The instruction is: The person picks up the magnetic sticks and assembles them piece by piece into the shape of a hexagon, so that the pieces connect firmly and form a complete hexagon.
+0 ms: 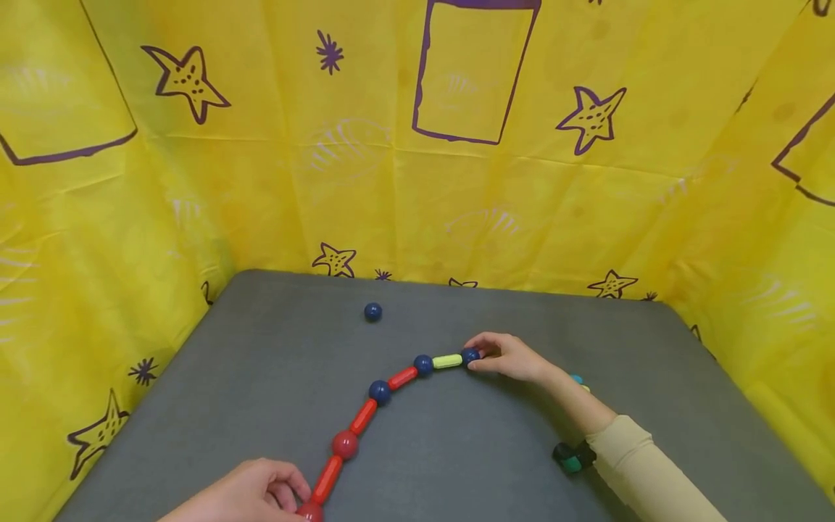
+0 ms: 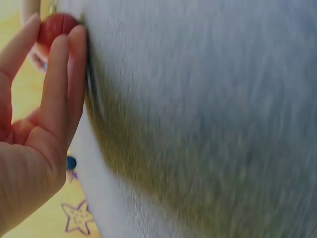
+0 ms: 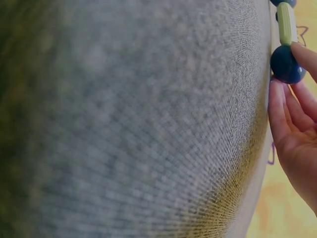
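Head view, left fingers (image 1: pixel 288 474) pinch cropped red ball (image 1: pixel 312 512), right fingers (image 1: pixel 488 338) pinch blue ball (image 1: pixel 468 356)

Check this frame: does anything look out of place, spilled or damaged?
No spill or damage shows. Mildly odd, perhaps: one loose blue ball lies by itself beyond the curved chain, joined to nothing, unlike the chain's linked pieces.

No legible text anywhere.
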### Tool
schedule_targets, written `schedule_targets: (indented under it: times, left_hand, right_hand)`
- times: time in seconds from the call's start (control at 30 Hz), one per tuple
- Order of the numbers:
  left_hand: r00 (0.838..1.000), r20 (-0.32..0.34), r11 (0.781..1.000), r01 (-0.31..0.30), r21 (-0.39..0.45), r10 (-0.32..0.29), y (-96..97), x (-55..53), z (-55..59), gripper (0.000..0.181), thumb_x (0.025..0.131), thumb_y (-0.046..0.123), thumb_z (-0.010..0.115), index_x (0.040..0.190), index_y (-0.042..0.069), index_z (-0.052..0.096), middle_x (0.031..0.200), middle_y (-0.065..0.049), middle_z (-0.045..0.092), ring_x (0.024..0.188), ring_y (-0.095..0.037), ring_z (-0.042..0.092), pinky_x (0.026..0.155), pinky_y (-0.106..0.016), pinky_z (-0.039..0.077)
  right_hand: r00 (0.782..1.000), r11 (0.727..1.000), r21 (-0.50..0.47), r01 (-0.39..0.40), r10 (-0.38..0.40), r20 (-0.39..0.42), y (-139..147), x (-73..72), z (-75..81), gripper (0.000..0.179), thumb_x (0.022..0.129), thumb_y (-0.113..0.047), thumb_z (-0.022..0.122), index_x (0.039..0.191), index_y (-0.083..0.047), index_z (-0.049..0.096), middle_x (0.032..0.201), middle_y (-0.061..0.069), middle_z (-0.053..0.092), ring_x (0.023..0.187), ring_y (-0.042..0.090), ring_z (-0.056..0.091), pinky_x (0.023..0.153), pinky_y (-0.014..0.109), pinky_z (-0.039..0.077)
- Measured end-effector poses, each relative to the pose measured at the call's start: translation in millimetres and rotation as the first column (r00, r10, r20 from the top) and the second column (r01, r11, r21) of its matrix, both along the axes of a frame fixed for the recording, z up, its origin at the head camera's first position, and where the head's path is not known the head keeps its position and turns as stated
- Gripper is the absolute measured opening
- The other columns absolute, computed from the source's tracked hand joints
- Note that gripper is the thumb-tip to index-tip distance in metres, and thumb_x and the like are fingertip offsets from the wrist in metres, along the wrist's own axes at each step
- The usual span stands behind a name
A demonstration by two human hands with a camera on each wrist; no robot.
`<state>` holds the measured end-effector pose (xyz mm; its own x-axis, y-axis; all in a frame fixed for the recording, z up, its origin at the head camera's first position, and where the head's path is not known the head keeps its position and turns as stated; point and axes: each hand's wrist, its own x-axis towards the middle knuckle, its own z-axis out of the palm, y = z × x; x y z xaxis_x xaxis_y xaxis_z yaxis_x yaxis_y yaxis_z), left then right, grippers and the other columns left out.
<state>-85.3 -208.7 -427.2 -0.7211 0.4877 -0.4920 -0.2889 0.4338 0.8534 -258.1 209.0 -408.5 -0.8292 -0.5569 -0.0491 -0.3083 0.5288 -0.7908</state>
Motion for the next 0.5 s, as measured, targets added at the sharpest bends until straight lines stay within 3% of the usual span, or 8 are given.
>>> schedule_targets:
  times: [0.13,0.23,0.5]
  left_hand:
    - [0.999,-0.022,0.999,-0.044,-0.015,0.044,10.3,3.5,-2.4,0.022,0.088,0.022,0.074,0.098,0.004,0.067,0.077,-0.003,0.063,0.067,-0.017,0.057,0.063,-0.029,0.047]
    - [0.995,-0.056,0.993,-0.092,-0.074,0.088,17.9,4.8,-4.7,0.029,0.085,0.032,0.076,0.095,0.006,0.068,0.076,-0.003,0.064,0.067,-0.017,0.058,0.062,-0.030,0.046]
    - [0.962,-0.157,0.947,-0.253,-0.199,0.224,36.0,6.1,-12.0,0.040,0.079,0.045,0.079,0.087,0.008,0.065,0.069,0.000,0.065,0.063,-0.016,0.058,0.059,-0.030,0.046]
  right_hand:
    - [1.000,1.000,-0.007,-0.001,0.001,0.000,0,2.0,0.1,0.031,0.088,-0.010,0.072,0.115,0.001,0.064,0.096,0.009,0.064,0.089,0.026,0.058,0.074,0.027,0.046]
    - [1.000,1.000,-0.009,-0.004,0.004,0.001,0,3.3,0.0,0.030,0.088,-0.010,0.072,0.115,0.001,0.064,0.096,0.009,0.064,0.089,0.026,0.058,0.074,0.026,0.046]
    - [1.000,1.000,-0.006,-0.010,0.010,-0.002,1,6.1,1.0,0.028,0.089,-0.010,0.072,0.113,0.001,0.064,0.096,0.009,0.064,0.089,0.025,0.058,0.074,0.026,0.047]
